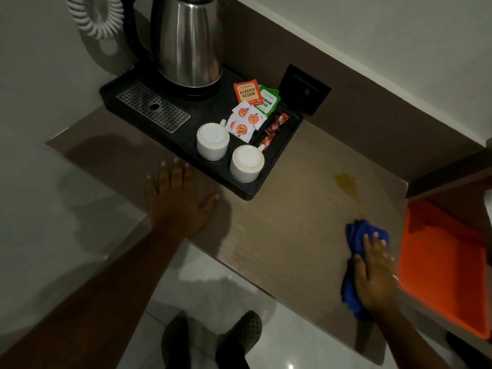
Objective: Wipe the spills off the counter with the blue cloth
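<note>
A bunched blue cloth [356, 237] lies on the wooden counter [287, 230] near its right end, and my right hand [372, 272] presses flat on top of it, fingers over the cloth. A yellowish spill [346, 182] stains the counter a little beyond the cloth, apart from it. My left hand [178, 198] rests flat on the counter at the left, fingers spread, holding nothing, just in front of the black tray.
A black tray [277, 155] at the back holds a steel kettle [189, 43], two upturned white cups [213, 141], tea sachets [249, 93] and a drip grate. An orange tray [447, 265] sits right of the counter. A wall socket [306, 89] is behind. My shoes stand on the tiled floor below.
</note>
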Tool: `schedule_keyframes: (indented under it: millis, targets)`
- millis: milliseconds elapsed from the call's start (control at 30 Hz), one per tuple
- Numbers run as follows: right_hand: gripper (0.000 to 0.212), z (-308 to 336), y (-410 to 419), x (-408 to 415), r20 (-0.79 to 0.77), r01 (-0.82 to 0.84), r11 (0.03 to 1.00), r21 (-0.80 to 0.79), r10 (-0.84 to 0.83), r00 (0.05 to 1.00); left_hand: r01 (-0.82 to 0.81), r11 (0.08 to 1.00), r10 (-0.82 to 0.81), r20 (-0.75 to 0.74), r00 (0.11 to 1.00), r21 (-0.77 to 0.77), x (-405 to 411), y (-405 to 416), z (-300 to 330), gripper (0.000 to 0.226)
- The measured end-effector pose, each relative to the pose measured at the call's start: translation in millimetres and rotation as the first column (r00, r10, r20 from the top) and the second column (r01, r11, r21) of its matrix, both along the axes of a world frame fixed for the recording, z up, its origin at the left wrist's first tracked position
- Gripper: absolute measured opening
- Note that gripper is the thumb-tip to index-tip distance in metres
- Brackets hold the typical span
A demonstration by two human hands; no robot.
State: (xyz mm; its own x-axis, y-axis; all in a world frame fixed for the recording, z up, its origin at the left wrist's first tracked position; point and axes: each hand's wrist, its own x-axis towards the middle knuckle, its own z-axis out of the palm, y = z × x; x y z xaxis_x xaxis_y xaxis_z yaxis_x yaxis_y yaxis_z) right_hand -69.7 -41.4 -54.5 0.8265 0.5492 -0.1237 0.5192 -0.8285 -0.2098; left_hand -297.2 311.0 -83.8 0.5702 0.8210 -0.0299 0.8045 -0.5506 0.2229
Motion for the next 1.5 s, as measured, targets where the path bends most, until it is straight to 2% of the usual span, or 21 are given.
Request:
schedule_keyframes:
  millis: [67,133,200,233,300,367,467,533,600,667,733,833,900,933,967,1033,1100,1167,1267,1333,1500]
  targets:
    - [0.059,-0.4,32.6,-2.0,0.025,0.28,0.96,-0.009,-0.28,0.96,-0.004,1.0,0.004,0.006,1.0,-0.007,-0.3,0.0,0.7,0.099]
    - [0.061,4.8,81.8,-5.6,-0.038,0.584,0.812,-0.019,-0.584,0.811,-0.001,1.0,0.001,0.014,1.0,-0.013,-0.3,-1.0,1.5,0.099]
    - [0.063,11.8,133.9,-20.1,-0.127,0.704,0.71,-0.025,-0.7,0.702,-0.005,1.0,0.005,0.017,1.0,-0.011,-0.9,-1.1,2.8,0.099]
    - [0.063,10.7,156.3,-34.5,-0.124,0.675,0.738,-0.009,-0.671,0.731,-0.004,1.0,0.004,0.012,1.0,-0.009,-1.0,-0.8,3.6,0.099]
    - [0.064,0.3,184.7,-75.3,-0.049,0.44,0.897,0.025,-0.439,0.897,0.003,1.0,-0.003,-0.006,1.0,-0.005,0.0,-1.6,5.4,0.099]
    - [0.063,-10.5,183.6,-115.8,0.006,0.062,0.997,0.054,-0.062,0.998,0.008,1.0,-0.008,-0.003,1.0,-0.007,-0.8,-3.3,8.0,0.098]
    - [0.063,-12.4,127.1,-123.3,0.008,-0.388,0.922,0.003,0.388,0.922,0.015,1.0,-0.015,-0.001,1.0,0.002,-1.5,-4.8,10.6,0.097]
    - [0.063,-12.6,70.2,-103.7,-0.023,-0.46,0.887,-0.03,0.46,0.888,0.016,1.0,-0.016,-0.007,1.0,-0.003,-1.9,-4.3,11.0,0.097]
    - [0.061,-9.6,12.9,-77.1,-0.021,-0.327,0.945,-0.02,0.327,0.945,0.021,1.0,-0.021,-0.006,1.0,-0.002,-1.6,-4.5,11.1,0.097]
    - [0.061,-4.2,-27.5,-56.9,0.009,-0.09,0.996,-0.008,0.09,0.996,0.023,1.0,-0.023,-0.014,1.0,-0.004,-1.2,-4.3,11.0,0.097]
    - [0.061,-2.2,-32.7,-43.4,0.031,0.189,0.982,-0.009,-0.188,0.982,0.02,1.0,-0.02,-0.021,1.0,-0.003,-0.7,-3.8,9.6,0.098]
    - [0.06,0.1,20.0,-39.2,0.008,0.592,0.806,-0.008,-0.592,0.806,0.014,1.0,-0.014,-0.035,0.999,-0.001,-0.1,-3.3,7.1,0.099]
    - [0.063,5.2,71.1,-48.4,-0.072,0.721,0.693,-0.005,-0.719,0.691,0.014,1.0,-0.014,-0.041,0.999,0.006,-0.1,-2.5,5.4,0.099]
    - [0.064,3.2,92.9,-58.3,-0.077,0.687,0.727,0.003,-0.685,0.725,0.017,1.0,-0.017,-0.044,0.999,0.007,0.2,-2.3,5.2,0.098]
    - [0.065,-1.9,109.3,-72.4,-0.044,0.578,0.816,0.024,-0.577,0.816,0.019,1.0,-0.019,-0.05,0.999,0.005,0.4,-1.8,5.3,0.098]
    - [0.063,-9.1,115.9,-105.0,0.022,0.164,0.986,0.041,-0.165,0.986,0.015,1.0,-0.015,-0.066,0.998,0.001,-0.4,-0.9,6.3,0.099]
    - [0.063,-8.8,79.8,-116.7,0.019,-0.19,0.982,0.022,0.189,0.982,0.015,1.0,-0.015,-0.077,0.997,-0.003,0.1,-2.2,8.4,0.1]
    - [0.064,-11.0,23.5,-102.2,0.002,-0.264,0.964,0.003,0.264,0.964,0.013,1.0,-0.013,-0.07,0.997,-0.007,0.7,-4.7,10.9,0.099]
    - [0.063,-8.0,-34.7,-59.1,-0.007,-0.05,0.999,0.021,0.05,0.999,-0.003,1.0,0.003,-0.053,0.999,-0.013,0.9,-8.7,15.4,0.098]
    - [0.061,-5.1,-33.8,-32.7,0.012,0.121,0.993,-0.002,-0.121,0.993,-0.009,1.0,0.008,-0.047,0.999,-0.016,0.8,-10.1,17.6,0.098]
    - [0.064,4.7,52.9,15.5,-0.026,0.567,0.824,-0.009,-0.567,0.824,-0.02,1.0,0.019,-0.035,0.999,-0.015,3.2,-9.5,18.1,0.098]
